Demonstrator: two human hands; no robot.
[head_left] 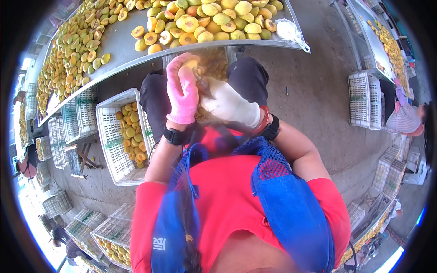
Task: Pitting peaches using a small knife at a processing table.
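My left hand (181, 91), in a pink glove, is closed around a yellow peach half (192, 63) between my knees. My right hand (234, 103), in a white glove, grips a small dark metal tool (203, 83) whose end is up against the fruit. The tool's tip is blurred, and its handle is hidden in the glove. Beneath both hands is a container of brownish-yellow bits (216, 63), partly covered by my hands. Just beyond them, halved and whole yellow peaches (205, 22) are heaped on a metal table (123, 50).
A white plastic crate (116, 157) with peach halves stands beside my left leg. On the table's right corner lies a white plastic bag (287, 31). More crates (364, 100) and another person (405, 116) are at the far right. Stacked crates (79, 113) line the left.
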